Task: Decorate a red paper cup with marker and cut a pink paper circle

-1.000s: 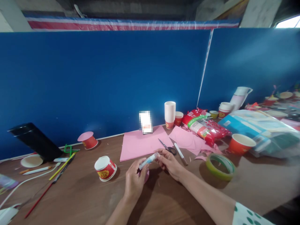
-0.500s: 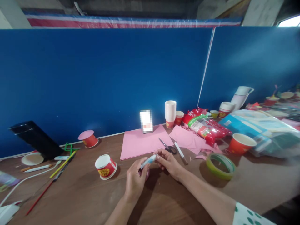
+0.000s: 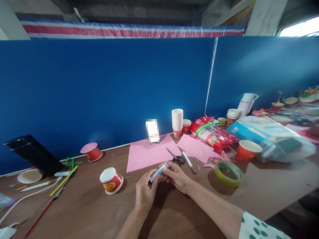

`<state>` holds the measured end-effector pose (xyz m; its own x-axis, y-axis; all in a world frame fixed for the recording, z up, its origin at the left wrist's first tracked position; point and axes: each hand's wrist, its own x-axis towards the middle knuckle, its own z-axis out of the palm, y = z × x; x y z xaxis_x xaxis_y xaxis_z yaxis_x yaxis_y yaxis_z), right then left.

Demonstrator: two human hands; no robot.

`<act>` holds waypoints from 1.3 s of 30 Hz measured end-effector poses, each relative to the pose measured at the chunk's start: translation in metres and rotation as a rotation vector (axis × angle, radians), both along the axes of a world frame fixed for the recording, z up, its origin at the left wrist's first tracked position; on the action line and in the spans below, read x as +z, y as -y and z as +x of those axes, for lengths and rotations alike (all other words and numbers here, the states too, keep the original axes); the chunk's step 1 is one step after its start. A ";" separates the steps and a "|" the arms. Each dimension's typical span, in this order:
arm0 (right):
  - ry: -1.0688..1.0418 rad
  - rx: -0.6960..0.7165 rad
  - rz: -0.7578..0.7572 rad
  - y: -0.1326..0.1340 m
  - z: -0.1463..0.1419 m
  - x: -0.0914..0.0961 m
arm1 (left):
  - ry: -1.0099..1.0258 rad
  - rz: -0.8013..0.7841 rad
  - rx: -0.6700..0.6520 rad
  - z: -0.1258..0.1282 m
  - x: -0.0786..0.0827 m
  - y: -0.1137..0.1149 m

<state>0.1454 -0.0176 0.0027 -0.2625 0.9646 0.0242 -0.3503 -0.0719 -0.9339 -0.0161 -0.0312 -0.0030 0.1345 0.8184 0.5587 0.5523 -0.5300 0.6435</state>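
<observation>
My left hand [image 3: 144, 191] and my right hand [image 3: 175, 176] meet over the brown table [image 3: 87, 209], both closed on a small glue tube [image 3: 158, 172] with a blue label. The left fingers grip its lower end, the right fingers pinch its upper end. A pink paper piece seen under the left hand earlier is hidden now. Just beyond lie a large pink sheet [image 3: 147, 154], black-handled scissors [image 3: 175, 157] and a white-handled knife [image 3: 188, 162]. A red paper cup [image 3: 111, 180] lies tipped to the left of my hands.
A green tape roll [image 3: 225, 170] and an upright orange cup [image 3: 246, 150] sit to the right, with red packets [image 3: 211, 134] and a plastic bag [image 3: 271, 137] behind. Stacked white cups [image 3: 177, 122] stand by the blue partition [image 3: 99, 89]. Pencils and straws [image 3: 59, 181] lie at the left.
Both hands have stayed together on the glue tube with small finger shifts. The camera has tilted and turned slightly, so the scene sits a little left and lower.
</observation>
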 end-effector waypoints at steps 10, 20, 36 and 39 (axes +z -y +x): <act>0.439 -0.317 0.124 -0.028 0.050 0.032 | 0.046 0.031 0.050 -0.010 -0.003 -0.005; 1.795 -0.438 0.145 -0.037 0.099 0.063 | 0.024 0.050 0.040 -0.009 -0.005 -0.005; 1.648 -0.361 0.654 0.011 0.061 0.025 | 0.091 0.235 0.238 -0.021 0.004 -0.012; 1.504 -0.321 0.853 0.029 0.045 0.007 | 0.147 0.356 0.370 -0.031 0.012 -0.018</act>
